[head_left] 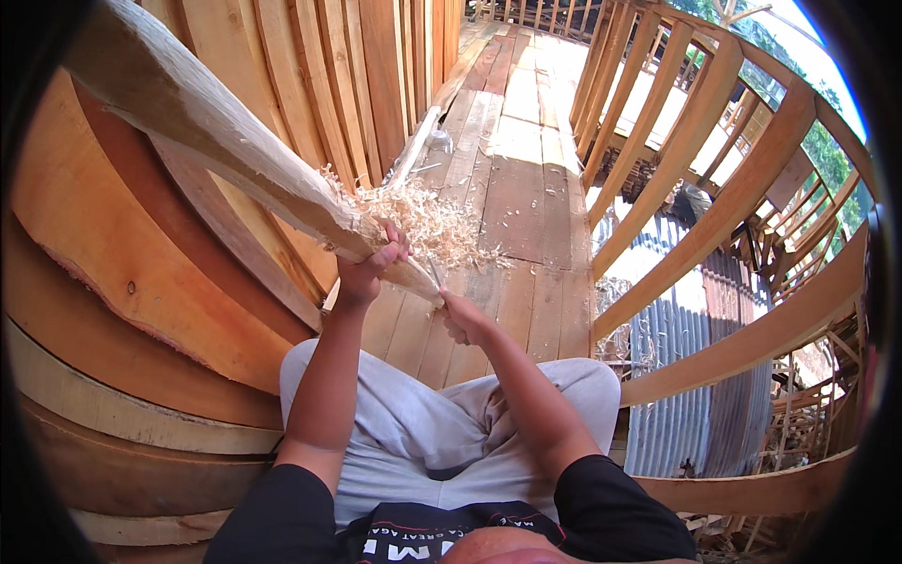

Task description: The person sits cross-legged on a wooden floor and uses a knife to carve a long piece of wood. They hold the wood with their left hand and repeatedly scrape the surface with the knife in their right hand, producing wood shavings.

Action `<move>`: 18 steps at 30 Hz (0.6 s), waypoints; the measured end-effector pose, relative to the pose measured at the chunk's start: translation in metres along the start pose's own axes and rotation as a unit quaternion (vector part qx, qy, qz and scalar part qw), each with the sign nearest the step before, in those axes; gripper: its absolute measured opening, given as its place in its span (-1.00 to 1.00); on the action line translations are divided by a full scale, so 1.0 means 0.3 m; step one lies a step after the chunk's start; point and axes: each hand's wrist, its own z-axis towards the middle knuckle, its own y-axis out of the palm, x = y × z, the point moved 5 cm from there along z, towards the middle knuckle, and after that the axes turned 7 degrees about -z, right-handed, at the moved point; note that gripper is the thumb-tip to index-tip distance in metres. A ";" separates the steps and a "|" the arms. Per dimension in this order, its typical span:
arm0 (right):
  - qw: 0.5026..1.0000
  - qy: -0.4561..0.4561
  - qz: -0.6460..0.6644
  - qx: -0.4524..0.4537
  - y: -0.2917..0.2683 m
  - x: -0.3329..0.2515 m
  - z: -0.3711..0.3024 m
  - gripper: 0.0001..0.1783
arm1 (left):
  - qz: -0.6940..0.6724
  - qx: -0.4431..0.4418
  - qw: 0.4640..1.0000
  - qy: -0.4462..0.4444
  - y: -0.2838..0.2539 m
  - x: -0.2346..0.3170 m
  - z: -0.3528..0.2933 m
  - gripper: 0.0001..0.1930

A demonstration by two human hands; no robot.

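A long, pale, partly shaved wooden pole (225, 141) slants down from the upper left, thick at the far end and narrowing toward me. Near its thin end my left hand (368, 267) is closed around it. My right hand (464, 318) is closed at the pole's tip, around the handle of what looks like a knife (435, 273). Only a short, thin strip of its blade shows, beside the pole; the handle is hidden in my fist. A heap of curly wood shavings (423, 221) lies on the plank floor just beyond my hands.
Wooden planks (141, 282) curve close along my left. Upright boards (329, 85) stand behind the pole. Slatted wooden railing posts (676, 150) run along the right, with corrugated metal sheets (672, 329) lower down outside. The plank floor (536, 207) stretches ahead with scattered shavings.
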 end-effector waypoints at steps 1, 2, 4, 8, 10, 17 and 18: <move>1.000 0.003 0.011 -0.017 -0.002 0.005 0.003 -0.41 | -0.002 0.002 1.000 -0.002 0.006 -0.002 -0.006 -0.83; 0.999 0.006 0.021 -0.034 -0.006 0.007 0.005 -0.42 | -0.004 0.004 1.000 -0.005 0.010 -0.006 -0.011 -0.83; 0.998 0.008 0.033 -0.050 -0.005 0.009 0.002 -0.42 | -0.002 0.007 1.000 -0.011 0.008 -0.015 -0.019 -0.83; 0.997 0.006 0.046 -0.069 -0.001 0.021 0.009 -0.45 | 0.004 0.000 1.000 -0.012 0.006 -0.026 -0.022 -0.83; 0.995 0.008 0.056 -0.084 -0.007 0.027 0.015 -0.46 | 0.004 -0.005 1.000 -0.011 0.009 -0.024 -0.022 -0.84; 0.995 0.013 0.087 -0.053 0.008 0.019 -0.007 -0.46 | 0.009 -0.006 1.000 -0.016 0.027 -0.003 -0.026 -0.87; 0.995 0.012 0.095 -0.034 0.017 0.009 -0.019 -0.42 | 0.017 -0.003 1.000 -0.020 0.027 0.000 -0.029 -0.87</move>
